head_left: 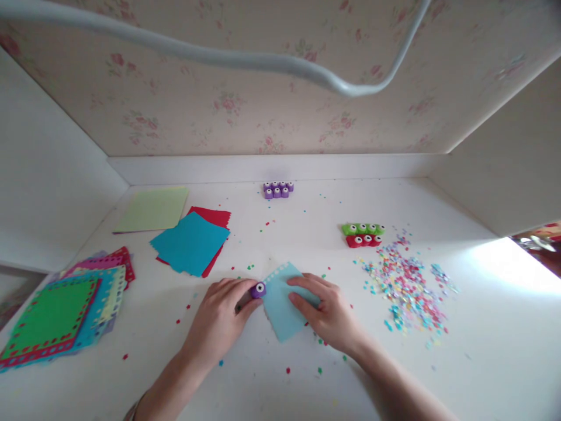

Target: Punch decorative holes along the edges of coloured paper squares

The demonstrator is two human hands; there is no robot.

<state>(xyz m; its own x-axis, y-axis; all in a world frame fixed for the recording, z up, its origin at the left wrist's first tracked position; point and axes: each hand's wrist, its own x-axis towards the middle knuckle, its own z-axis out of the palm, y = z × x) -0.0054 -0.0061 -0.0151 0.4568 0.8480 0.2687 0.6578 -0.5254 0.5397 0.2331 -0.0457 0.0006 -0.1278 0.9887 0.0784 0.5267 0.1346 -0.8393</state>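
Observation:
My left hand (221, 318) is closed around a small purple hole punch (258, 289), which sits on the left edge of a light blue paper square (283, 310). Small holes run along the top edge of that square. My right hand (326, 310) lies on the paper with its fingers stretched flat, pressing it to the white table (307, 234).
Punched sheets are piled at the left (61, 313). Plain teal and red squares (190, 242) and a pale green sheet (153, 209) lie behind. Purple punches (277, 189) and green and red punches (363, 234) stand farther back. Confetti (405, 286) is heaped at the right.

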